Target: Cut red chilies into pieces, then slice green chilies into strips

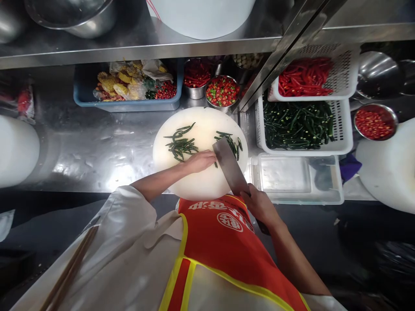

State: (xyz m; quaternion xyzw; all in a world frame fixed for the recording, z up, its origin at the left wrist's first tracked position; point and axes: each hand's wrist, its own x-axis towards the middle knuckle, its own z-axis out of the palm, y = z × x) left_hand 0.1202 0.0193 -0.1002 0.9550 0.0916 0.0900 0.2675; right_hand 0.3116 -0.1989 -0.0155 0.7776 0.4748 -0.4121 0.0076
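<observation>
My right hand is wrapped round the dark handle of a cleaver, whose broad blade slants up and to the left over a round white cutting board. My left hand is closed, with its fingertips beside the blade's left edge. A bit of green chili pepper shows at those fingertips; the rest of it is hidden. Whole slender green chilies lie in a loose pile left of the hand. Cut green chili pieces lie to the right of the blade.
Behind the board stand a blue tub of corn and bagged food and a metal bowl of chopped chilies. On the right, white baskets hold red chilies and green chilies, above a clear plastic container. A steel shelf overhangs the counter.
</observation>
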